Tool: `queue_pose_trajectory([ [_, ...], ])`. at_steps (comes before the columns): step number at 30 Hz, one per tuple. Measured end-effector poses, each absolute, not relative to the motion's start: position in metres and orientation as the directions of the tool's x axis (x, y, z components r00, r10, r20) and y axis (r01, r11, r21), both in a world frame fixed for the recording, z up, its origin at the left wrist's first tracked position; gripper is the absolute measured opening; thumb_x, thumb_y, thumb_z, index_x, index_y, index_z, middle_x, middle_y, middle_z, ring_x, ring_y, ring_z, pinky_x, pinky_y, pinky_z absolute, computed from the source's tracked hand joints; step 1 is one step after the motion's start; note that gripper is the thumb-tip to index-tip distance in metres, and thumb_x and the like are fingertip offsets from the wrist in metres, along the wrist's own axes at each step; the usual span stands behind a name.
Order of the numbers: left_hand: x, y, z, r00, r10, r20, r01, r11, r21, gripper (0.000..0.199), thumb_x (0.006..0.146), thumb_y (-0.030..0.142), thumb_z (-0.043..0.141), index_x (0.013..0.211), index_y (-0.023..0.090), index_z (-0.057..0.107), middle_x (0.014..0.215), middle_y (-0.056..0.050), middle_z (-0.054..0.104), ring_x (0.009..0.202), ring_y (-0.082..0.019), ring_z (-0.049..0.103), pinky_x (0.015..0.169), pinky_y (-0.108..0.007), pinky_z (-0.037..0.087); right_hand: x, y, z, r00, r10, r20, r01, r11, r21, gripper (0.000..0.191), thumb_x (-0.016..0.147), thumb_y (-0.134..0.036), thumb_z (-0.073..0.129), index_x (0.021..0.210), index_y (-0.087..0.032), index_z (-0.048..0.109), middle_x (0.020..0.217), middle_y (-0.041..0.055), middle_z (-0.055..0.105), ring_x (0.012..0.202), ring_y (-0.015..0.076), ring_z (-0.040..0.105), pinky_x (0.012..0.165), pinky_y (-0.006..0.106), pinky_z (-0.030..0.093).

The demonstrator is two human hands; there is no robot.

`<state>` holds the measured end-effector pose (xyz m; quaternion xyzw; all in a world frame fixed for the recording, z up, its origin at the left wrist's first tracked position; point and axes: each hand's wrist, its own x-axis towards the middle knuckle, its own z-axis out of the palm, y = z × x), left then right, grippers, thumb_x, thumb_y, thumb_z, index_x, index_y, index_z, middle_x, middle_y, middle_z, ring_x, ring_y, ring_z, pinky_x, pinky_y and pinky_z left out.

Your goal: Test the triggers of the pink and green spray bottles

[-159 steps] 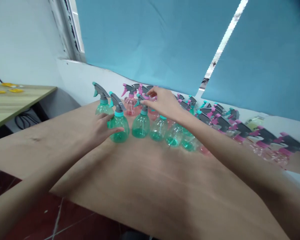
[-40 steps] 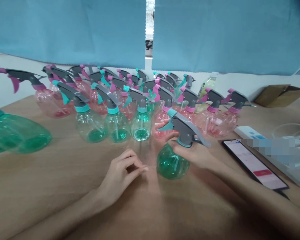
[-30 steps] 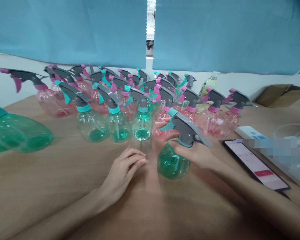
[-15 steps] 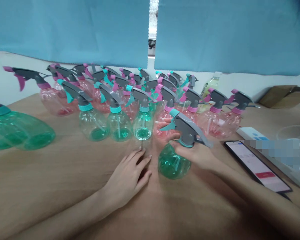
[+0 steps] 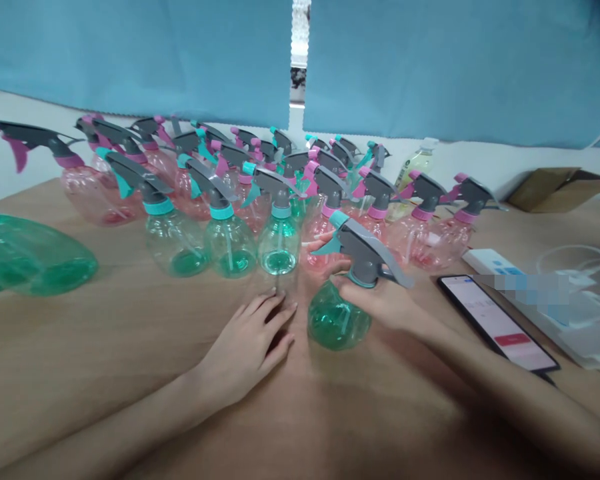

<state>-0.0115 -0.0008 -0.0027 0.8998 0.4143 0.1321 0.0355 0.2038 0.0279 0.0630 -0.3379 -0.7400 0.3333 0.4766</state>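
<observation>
A clear green spray bottle with a grey and turquoise trigger head stands tilted slightly at the front of the group. Around its neck and upper body my right hand is closed, fingers behind and thumb in front. Palm down on the wooden table, my left hand lies with its fingers spread, holding nothing. Just beyond its fingertips is an upright green spray bottle, with another green spray bottle to its left. A pink spray bottle is partly hidden behind my right fingers.
Several more pink and green spray bottles crowd the back of the table. To the right lie a phone, a white box and a clear plastic item with a tube. A brown carton and a yellowish bottle stand farther back.
The whole view has shifted a little, so everything appears slightly farther left and higher. Both hands keep the same pose, the right still around the green spray bottle.
</observation>
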Motion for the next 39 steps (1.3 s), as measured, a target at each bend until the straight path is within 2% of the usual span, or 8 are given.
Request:
queue_pose_trajectory([
  [4,-0.012,0.001,-0.004,0.625,0.751,0.213,0.732,-0.659,0.174,0.037,0.096,0.033,0.042,0.127,0.016,0.054,0.133,-0.013,0.051,0.124,-0.03,0.042,0.101,-0.047,0.036,0.203,0.028,0.066,-0.319,0.814,0.485,0.209,0.56,-0.802,0.037,0.065,-0.008,0.047,0.097,-0.027,0.056,0.094,-0.0012,0.068,0.091,0.018,0.064,0.082,0.033,0.051],
  [12,-0.015,0.002,-0.006,0.643,0.734,0.218,0.728,-0.674,0.124,0.041,0.098,0.036,0.038,0.131,0.016,0.05,0.134,-0.012,0.051,0.125,-0.028,0.041,0.1,-0.046,0.038,0.202,0.023,0.073,-0.259,0.858,0.444,0.247,0.504,-0.828,0.02,0.066,-0.015,0.046,0.084,-0.024,0.05,0.089,0.0015,0.063,0.081,0.0164,0.063,0.075,0.03,0.052],
  [24,-0.015,0.001,-0.008,0.643,0.729,0.236,0.728,-0.677,0.105,0.041,0.099,0.037,0.037,0.131,0.016,0.05,0.132,-0.012,0.052,0.126,-0.028,0.041,0.099,-0.046,0.039,0.207,0.019,0.072,-0.332,0.839,0.431,0.218,0.513,-0.83,0.014,0.068,-0.013,0.049,0.078,-0.023,0.049,0.085,0.0004,0.062,0.077,0.0151,0.064,0.068,0.028,0.054],
  [27,-0.015,0.001,-0.007,0.643,0.73,0.232,0.73,-0.676,0.105,0.042,0.099,0.037,0.037,0.132,0.015,0.048,0.131,-0.012,0.052,0.125,-0.028,0.042,0.1,-0.046,0.039,0.208,0.019,0.067,-0.348,0.814,0.464,0.177,0.543,-0.821,0.022,0.067,-0.011,0.048,0.086,-0.023,0.052,0.097,0.0023,0.065,0.077,0.0145,0.065,0.07,0.029,0.055],
  [32,-0.015,0.001,-0.007,0.645,0.728,0.233,0.728,-0.678,0.103,0.042,0.099,0.037,0.038,0.132,0.015,0.049,0.132,-0.012,0.052,0.125,-0.027,0.042,0.1,-0.046,0.038,0.209,0.021,0.059,-0.394,0.801,0.451,0.138,0.537,-0.832,0.047,0.069,-0.01,0.048,0.114,-0.025,0.052,0.122,0.0037,0.061,0.089,0.0162,0.067,0.078,0.032,0.057],
  [35,-0.015,0.001,-0.008,0.643,0.728,0.236,0.727,-0.678,0.107,0.041,0.099,0.038,0.038,0.132,0.015,0.049,0.132,-0.012,0.052,0.126,-0.027,0.041,0.1,-0.046,0.038,0.21,0.022,0.058,-0.411,0.8,0.437,0.132,0.527,-0.84,0.054,0.07,-0.011,0.049,0.123,-0.024,0.047,0.126,0.0056,0.06,0.096,0.0191,0.067,0.082,0.035,0.058],
  [39,-0.015,0.001,-0.008,0.641,0.73,0.235,0.729,-0.676,0.111,0.041,0.099,0.037,0.037,0.131,0.015,0.049,0.131,-0.012,0.053,0.125,-0.027,0.042,0.099,-0.046,0.039,0.21,0.022,0.057,-0.415,0.795,0.442,0.14,0.536,-0.833,0.057,0.071,-0.01,0.049,0.126,-0.024,0.044,0.13,0.0057,0.058,0.097,0.0202,0.067,0.079,0.036,0.059],
])
